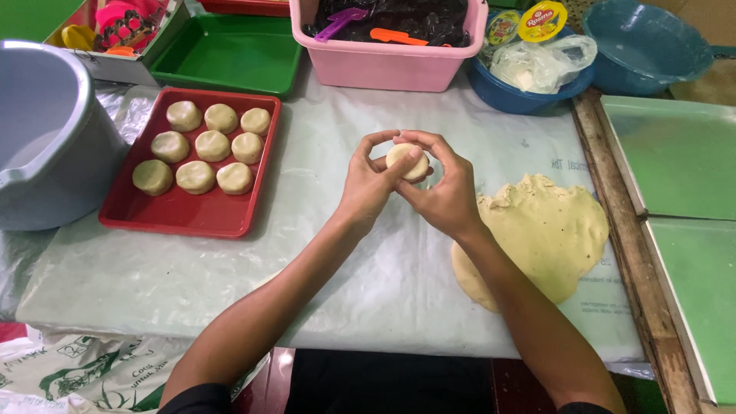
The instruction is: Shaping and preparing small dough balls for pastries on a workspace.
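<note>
Head view: left hand (366, 184) and right hand (445, 188) both grip closed around one dough ball (406, 161), mid-desk. Even, gentle pressure probably suits, matching rounds on the red tray (184, 218).

Left hand (368, 184) and right hand (445, 188) cup a dough ball (406, 159); red tray (184, 215) — nine rounds — sits left.

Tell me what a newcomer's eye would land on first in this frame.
At centre, the left hand and right hand cup a pale dough ball together above the plastic-covered table. Left of them, a red tray holds nine shaped dough rounds in three rows. To the right lies a flattened slab of yellow dough.
</note>
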